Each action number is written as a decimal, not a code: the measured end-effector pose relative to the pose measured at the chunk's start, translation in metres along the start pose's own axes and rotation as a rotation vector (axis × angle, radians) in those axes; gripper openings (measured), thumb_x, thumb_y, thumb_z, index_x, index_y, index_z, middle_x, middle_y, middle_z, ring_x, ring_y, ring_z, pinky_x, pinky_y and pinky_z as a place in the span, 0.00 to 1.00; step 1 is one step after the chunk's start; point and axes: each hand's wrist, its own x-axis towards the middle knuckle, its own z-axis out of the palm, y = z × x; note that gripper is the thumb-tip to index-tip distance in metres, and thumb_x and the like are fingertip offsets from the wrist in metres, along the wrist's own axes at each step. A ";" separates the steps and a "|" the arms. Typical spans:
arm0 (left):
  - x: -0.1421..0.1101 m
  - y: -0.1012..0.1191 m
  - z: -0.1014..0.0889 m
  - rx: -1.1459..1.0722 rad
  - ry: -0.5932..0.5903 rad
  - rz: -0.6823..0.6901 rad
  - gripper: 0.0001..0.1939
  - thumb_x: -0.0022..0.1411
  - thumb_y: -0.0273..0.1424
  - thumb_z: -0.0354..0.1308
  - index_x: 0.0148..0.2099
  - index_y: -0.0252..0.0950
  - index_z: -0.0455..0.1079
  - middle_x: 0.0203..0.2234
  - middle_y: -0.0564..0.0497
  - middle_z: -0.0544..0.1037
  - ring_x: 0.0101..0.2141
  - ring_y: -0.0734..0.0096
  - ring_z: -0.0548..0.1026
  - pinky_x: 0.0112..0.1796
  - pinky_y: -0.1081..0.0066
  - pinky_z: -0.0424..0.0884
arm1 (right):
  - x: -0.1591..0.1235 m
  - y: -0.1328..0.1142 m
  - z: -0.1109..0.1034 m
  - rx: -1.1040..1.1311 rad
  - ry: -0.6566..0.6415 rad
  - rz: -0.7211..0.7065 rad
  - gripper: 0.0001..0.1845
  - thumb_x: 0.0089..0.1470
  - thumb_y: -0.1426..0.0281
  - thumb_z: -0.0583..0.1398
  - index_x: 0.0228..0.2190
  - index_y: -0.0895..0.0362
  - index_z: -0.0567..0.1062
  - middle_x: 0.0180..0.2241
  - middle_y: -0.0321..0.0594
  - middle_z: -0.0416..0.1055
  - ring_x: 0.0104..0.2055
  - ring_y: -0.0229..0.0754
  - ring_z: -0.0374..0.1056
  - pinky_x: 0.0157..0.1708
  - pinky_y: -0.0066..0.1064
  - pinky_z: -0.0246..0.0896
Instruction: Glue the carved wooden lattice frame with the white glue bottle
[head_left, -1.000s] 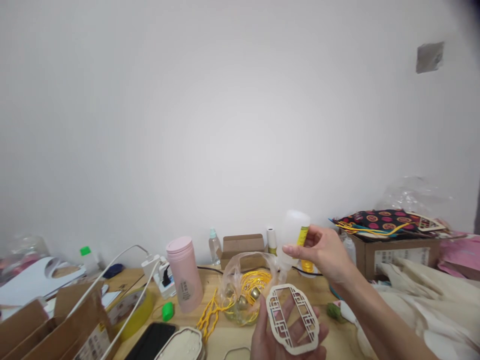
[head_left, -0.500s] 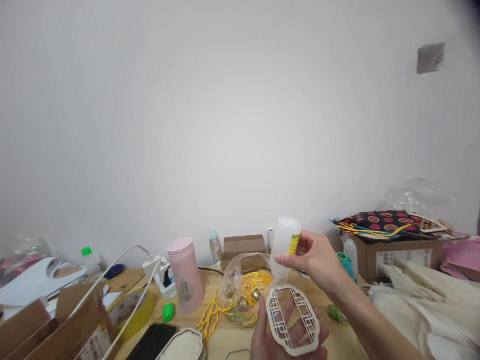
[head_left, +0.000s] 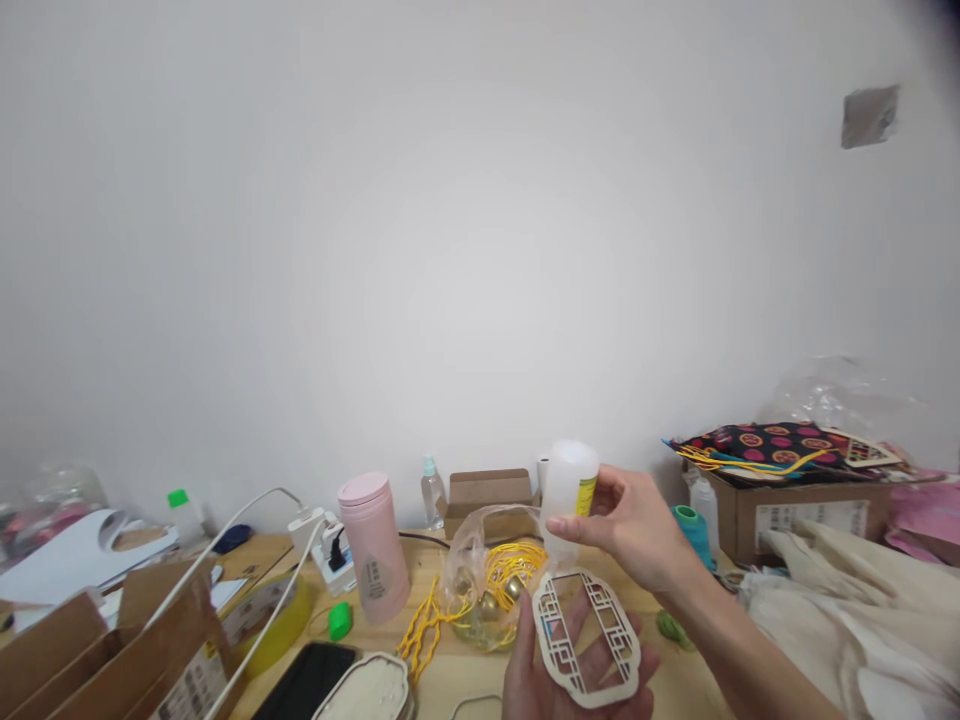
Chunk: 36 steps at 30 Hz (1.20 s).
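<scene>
My left hand (head_left: pixel 555 680) lies palm up at the bottom edge with a pale wooden lattice cut-out (head_left: pixel 586 634) resting on its spread fingers. My right hand (head_left: pixel 637 525) grips a translucent squeeze bottle (head_left: pixel 566 500) with a yellow label, held upside down with its tip just above the top edge of the lattice piece. Behind them a clear plastic bag (head_left: pixel 487 580) holds yellow cords and small brass bells.
A pink tumbler (head_left: pixel 373 548), a green cap (head_left: pixel 339 620), a black phone (head_left: pixel 304 685), a white power strip (head_left: pixel 322 545) with cables and cardboard boxes (head_left: pixel 112 650) crowd the left. A carton with patterned fabric (head_left: pixel 772 445), a teal spool (head_left: pixel 691 530) and cream cloth (head_left: pixel 855 610) lie to the right.
My right hand has carried the upturned bottle left and slightly down, from beside the lattice piece to right over its top edge. The left hand has stayed nearly still.
</scene>
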 end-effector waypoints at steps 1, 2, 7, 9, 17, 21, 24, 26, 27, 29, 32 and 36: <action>0.000 0.000 -0.001 0.007 -0.002 -0.001 0.30 0.46 0.54 0.49 0.44 0.40 0.72 0.42 0.44 0.75 0.44 0.53 0.70 0.43 0.61 0.58 | 0.000 0.000 -0.001 -0.016 0.002 -0.005 0.14 0.33 0.69 0.67 0.26 0.60 0.73 0.25 0.39 0.74 0.28 0.42 0.67 0.28 0.31 0.62; 0.000 0.001 -0.001 0.011 -0.005 0.001 0.30 0.46 0.54 0.49 0.44 0.40 0.71 0.43 0.44 0.75 0.44 0.53 0.70 0.42 0.62 0.58 | 0.000 0.000 -0.001 -0.031 0.004 -0.009 0.13 0.33 0.70 0.67 0.26 0.60 0.73 0.25 0.39 0.74 0.28 0.42 0.67 0.28 0.31 0.62; -0.001 0.001 -0.002 0.017 -0.010 0.008 0.30 0.46 0.54 0.49 0.44 0.40 0.71 0.44 0.43 0.74 0.46 0.53 0.69 0.43 0.63 0.58 | -0.001 -0.001 -0.002 -0.075 0.008 -0.030 0.14 0.33 0.68 0.67 0.26 0.60 0.74 0.24 0.38 0.74 0.28 0.43 0.68 0.28 0.31 0.62; -0.001 0.001 -0.002 0.016 0.002 0.010 0.31 0.45 0.54 0.49 0.44 0.40 0.71 0.43 0.43 0.74 0.44 0.53 0.70 0.42 0.62 0.58 | -0.001 -0.002 0.000 -0.090 0.009 -0.027 0.14 0.33 0.67 0.67 0.26 0.60 0.73 0.25 0.38 0.74 0.28 0.43 0.68 0.28 0.31 0.62; -0.001 0.002 0.000 -0.002 0.032 0.000 0.30 0.44 0.54 0.51 0.43 0.40 0.72 0.43 0.43 0.75 0.44 0.52 0.70 0.42 0.63 0.59 | -0.001 0.000 0.001 -0.122 0.003 -0.022 0.13 0.34 0.68 0.66 0.26 0.60 0.73 0.25 0.38 0.74 0.29 0.44 0.68 0.28 0.31 0.63; 0.000 0.002 -0.002 -0.007 0.005 0.003 0.30 0.44 0.54 0.51 0.43 0.41 0.72 0.43 0.43 0.74 0.45 0.53 0.70 0.42 0.64 0.59 | 0.000 -0.001 0.000 -0.100 0.015 -0.024 0.13 0.33 0.69 0.67 0.26 0.59 0.73 0.25 0.38 0.74 0.29 0.44 0.68 0.29 0.31 0.63; -0.001 0.002 -0.002 0.016 0.010 0.011 0.31 0.44 0.54 0.50 0.44 0.40 0.71 0.44 0.43 0.74 0.45 0.53 0.69 0.42 0.63 0.59 | -0.001 -0.002 0.001 -0.105 0.007 -0.012 0.14 0.33 0.67 0.67 0.26 0.59 0.73 0.25 0.38 0.74 0.29 0.44 0.68 0.29 0.32 0.63; -0.001 0.002 -0.001 0.023 0.015 0.017 0.30 0.45 0.54 0.50 0.44 0.40 0.71 0.44 0.43 0.74 0.45 0.53 0.69 0.43 0.63 0.58 | -0.001 -0.002 0.001 -0.125 0.006 -0.008 0.15 0.33 0.66 0.67 0.26 0.60 0.73 0.25 0.39 0.74 0.29 0.45 0.68 0.28 0.32 0.63; -0.002 0.002 -0.001 0.018 0.016 0.016 0.30 0.45 0.54 0.50 0.44 0.40 0.71 0.44 0.43 0.74 0.45 0.53 0.69 0.43 0.63 0.58 | -0.001 -0.001 0.001 -0.133 0.007 -0.010 0.15 0.33 0.67 0.67 0.26 0.60 0.73 0.25 0.39 0.74 0.29 0.45 0.68 0.28 0.32 0.63; -0.001 0.001 -0.001 -0.001 0.018 0.011 0.31 0.45 0.55 0.49 0.43 0.40 0.72 0.43 0.43 0.74 0.45 0.53 0.69 0.42 0.64 0.59 | 0.000 0.000 0.000 -0.137 0.010 -0.018 0.14 0.33 0.68 0.67 0.26 0.60 0.73 0.26 0.39 0.74 0.29 0.44 0.68 0.28 0.31 0.62; 0.000 0.001 -0.001 -0.015 0.020 0.018 0.31 0.45 0.55 0.49 0.43 0.40 0.72 0.43 0.44 0.75 0.45 0.53 0.69 0.42 0.64 0.59 | 0.001 0.001 -0.003 -0.122 0.013 -0.027 0.13 0.33 0.69 0.67 0.26 0.60 0.73 0.26 0.39 0.74 0.29 0.44 0.67 0.29 0.31 0.62; -0.001 0.002 0.000 0.001 0.038 0.051 0.30 0.45 0.54 0.49 0.44 0.40 0.72 0.43 0.44 0.75 0.45 0.55 0.69 0.43 0.63 0.59 | 0.002 0.001 -0.006 -0.133 0.030 -0.033 0.12 0.33 0.70 0.66 0.26 0.59 0.73 0.24 0.37 0.74 0.27 0.43 0.67 0.26 0.30 0.61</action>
